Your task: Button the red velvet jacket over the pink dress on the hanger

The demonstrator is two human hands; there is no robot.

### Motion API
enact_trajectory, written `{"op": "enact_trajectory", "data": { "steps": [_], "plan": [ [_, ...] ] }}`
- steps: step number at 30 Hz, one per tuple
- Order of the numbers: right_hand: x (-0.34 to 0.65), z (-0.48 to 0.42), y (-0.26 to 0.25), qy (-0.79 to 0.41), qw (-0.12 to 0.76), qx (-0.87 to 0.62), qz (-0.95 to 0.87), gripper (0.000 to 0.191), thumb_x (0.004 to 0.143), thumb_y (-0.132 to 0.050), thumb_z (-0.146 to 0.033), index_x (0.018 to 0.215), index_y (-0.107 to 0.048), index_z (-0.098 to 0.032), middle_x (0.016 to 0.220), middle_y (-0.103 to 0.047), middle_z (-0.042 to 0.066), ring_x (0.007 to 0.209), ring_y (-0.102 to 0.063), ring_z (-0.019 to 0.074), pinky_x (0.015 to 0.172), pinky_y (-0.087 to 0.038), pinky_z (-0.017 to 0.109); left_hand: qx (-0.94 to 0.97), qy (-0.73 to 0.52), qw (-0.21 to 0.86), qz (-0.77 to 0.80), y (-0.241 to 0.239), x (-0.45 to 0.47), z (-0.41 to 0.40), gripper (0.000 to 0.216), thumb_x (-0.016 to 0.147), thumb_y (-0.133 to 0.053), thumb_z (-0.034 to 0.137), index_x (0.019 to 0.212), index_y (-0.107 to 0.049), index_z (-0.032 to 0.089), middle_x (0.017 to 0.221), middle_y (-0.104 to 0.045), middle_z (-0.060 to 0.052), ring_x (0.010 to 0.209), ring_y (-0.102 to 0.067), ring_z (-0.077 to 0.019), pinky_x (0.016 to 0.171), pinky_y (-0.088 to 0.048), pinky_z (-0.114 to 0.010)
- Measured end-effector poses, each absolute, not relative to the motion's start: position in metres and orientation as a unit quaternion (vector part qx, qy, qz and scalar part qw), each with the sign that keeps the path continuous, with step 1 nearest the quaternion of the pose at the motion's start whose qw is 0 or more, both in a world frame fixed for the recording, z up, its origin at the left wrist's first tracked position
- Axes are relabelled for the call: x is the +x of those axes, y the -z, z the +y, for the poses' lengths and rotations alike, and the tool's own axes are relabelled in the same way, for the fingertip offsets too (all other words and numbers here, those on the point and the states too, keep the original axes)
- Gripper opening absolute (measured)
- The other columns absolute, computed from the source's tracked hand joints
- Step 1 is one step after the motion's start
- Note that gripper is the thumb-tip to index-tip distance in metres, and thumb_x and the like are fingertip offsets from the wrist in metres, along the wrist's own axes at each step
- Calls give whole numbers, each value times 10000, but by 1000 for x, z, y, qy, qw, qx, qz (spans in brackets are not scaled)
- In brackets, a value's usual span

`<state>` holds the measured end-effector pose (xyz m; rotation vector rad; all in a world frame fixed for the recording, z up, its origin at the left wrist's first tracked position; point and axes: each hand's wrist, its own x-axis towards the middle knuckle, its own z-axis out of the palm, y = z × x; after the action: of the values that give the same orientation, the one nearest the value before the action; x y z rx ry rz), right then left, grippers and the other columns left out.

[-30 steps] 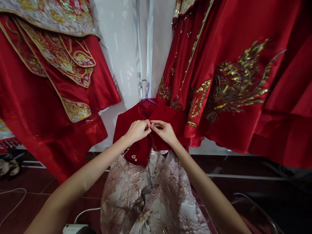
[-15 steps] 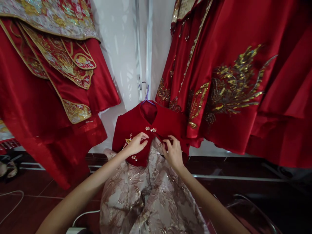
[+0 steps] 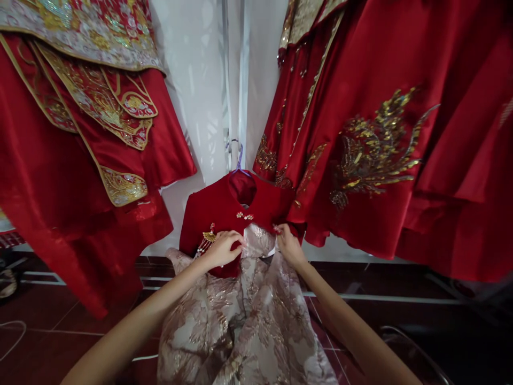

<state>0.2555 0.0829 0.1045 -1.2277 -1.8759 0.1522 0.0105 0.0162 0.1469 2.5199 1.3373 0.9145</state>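
Red velvet-like jacket [image 3: 200, 208], matte, short, hung by its neck on a thin purple hanger [image 3: 239, 166], center of view, in front of white wall [image 3: 192, 96]. One metallic flower-shaped clasp [image 3: 245, 216] sits closed at the collar; below it the front gapes in an inverted V. Gold fan-shaped ornament [image 3: 209, 236] with beaded strands on the panel at view left. Under and below: pale pinkish brocade dress [image 3: 224, 315], raised floral weave, slight metallic sheen, crumpled folds.

Left hand [image 3: 226, 247] lies over the jacket's front panel, fingers loosely curled, thumb and fingertips a little apart, near the panel's edge; can't tell if it grips cloth. Right hand [image 3: 289, 247] has thumb and fingers pinched on the opposite front edge, drawn out to the side; a small reddish bit shows at the fingertips, too small to identify.

Glossy red satin skirt [image 3: 372, 224] at right, gold sequin embroidery [image 3: 372, 149] in plume shapes; top cut off by frame. Red satin garment [image 3: 168, 128] at left, gold-edged pointed panels [image 3: 124, 184], also cropped at top. Jacket's lower hem at view left partly hidden behind left hand and forearm. Dress bottom cut off. Lower right corner too dark to read.
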Motion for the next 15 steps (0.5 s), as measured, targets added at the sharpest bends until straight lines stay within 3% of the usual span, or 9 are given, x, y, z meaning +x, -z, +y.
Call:
{"op": "enact_trajectory", "data": {
  "steps": [2,5,11,15],
  "plan": [
    [269,86,-115,-113,452,-518,-718,298,863,-339,-327,1109,-449,-200,768,-654,63,666,-635,223,632,-480,342,838,-309,78,443,-146,3,12,158,814,-506,220,872,-650,249,1098,-614,-26,1036,-561,-185,954,-382,-380],
    [286,83,-135,-107,454,-515,-719,334,860,-352,-388,1118,-475,-214,680,-642,25,521,-588,195,536,-452,300,838,-317,93,433,-144,-5,10,156,812,-515,220,870,-657,252,1211,-568,-32,1113,-529,-192,989,-370,-390],
    [312,67,-200,-3,305,-529,-792,181,810,-468,-322,912,-604,-259,775,-677,35,646,-626,212,610,-431,298,823,-346,103,439,-139,-12,19,156,804,-512,183,868,-649,221,1275,-526,-64,1167,-507,-189,1003,-373,-383],
    [327,46,-259,-20,310,-509,-803,182,779,-539,-364,841,-636,-223,740,-668,46,609,-602,180,584,-437,292,824,-346,106,436,-138,-11,22,157,799,-519,181,884,-645,221,1292,-511,-68,1201,-481,-181,1018,-360,-366]
  ]
}}
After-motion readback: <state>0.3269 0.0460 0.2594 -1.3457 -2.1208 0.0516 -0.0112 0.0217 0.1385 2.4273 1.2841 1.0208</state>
